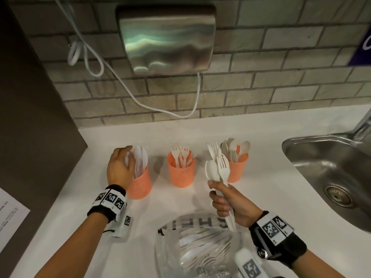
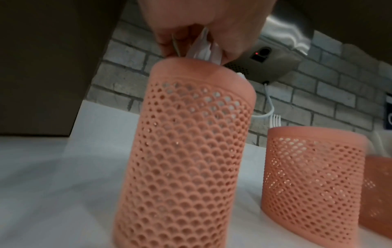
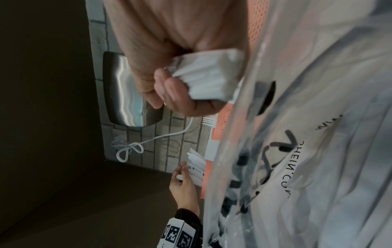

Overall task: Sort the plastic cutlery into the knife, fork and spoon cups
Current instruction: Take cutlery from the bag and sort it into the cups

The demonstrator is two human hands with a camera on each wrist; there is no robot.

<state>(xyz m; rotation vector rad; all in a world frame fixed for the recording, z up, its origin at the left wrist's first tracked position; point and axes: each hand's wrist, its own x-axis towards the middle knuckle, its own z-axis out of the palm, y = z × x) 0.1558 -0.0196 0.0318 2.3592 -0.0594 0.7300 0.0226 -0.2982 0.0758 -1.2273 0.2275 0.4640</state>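
Three orange perforated cups stand in a row on the white counter. The knife cup (image 1: 140,186) (image 2: 182,151) is on the left, the fork cup (image 1: 181,174) (image 2: 311,176) in the middle, the spoon cup (image 1: 239,169) on the right. My left hand (image 1: 120,167) (image 2: 191,25) (image 3: 182,186) is over the knife cup, fingers pinching the tops of the white knives (image 1: 140,157) (image 2: 201,48). My right hand (image 1: 227,204) (image 3: 169,90) grips a mixed bundle of white spoons and forks (image 1: 217,169) (image 3: 207,78) by the handles, heads up, in front of the spoon cup.
A clear plastic bag (image 1: 200,245) (image 3: 307,151) with more cutlery lies at the counter's near edge. A steel sink (image 1: 321,163) and tap (image 1: 363,125) are on the right. A hand dryer (image 1: 168,37) with a dangling cable hangs on the brick wall; a dark panel (image 1: 30,117) bounds the left.
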